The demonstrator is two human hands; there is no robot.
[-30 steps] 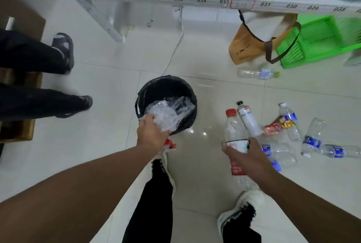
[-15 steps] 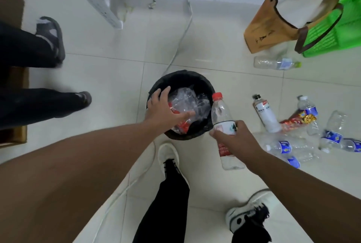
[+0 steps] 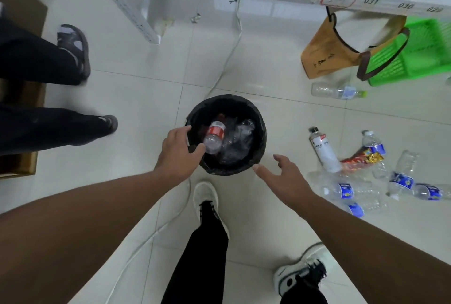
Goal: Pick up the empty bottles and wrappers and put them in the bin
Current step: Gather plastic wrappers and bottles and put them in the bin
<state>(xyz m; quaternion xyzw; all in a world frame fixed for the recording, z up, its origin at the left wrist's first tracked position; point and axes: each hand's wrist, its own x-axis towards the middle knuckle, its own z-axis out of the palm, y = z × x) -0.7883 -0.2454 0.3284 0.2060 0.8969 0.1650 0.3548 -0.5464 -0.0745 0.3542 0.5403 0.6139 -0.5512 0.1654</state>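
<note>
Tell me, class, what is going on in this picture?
A person is clearing litter off a tiled floor into a black bin. A red-labelled bottle and crumpled plastic lie inside it. Both hands are empty: the left hand is at the rim, the right hand is open beside it. Several bottles and a red snack wrapper remain on the floor.

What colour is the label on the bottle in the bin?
Red and white, on the bottle in the bin; head view.
</note>
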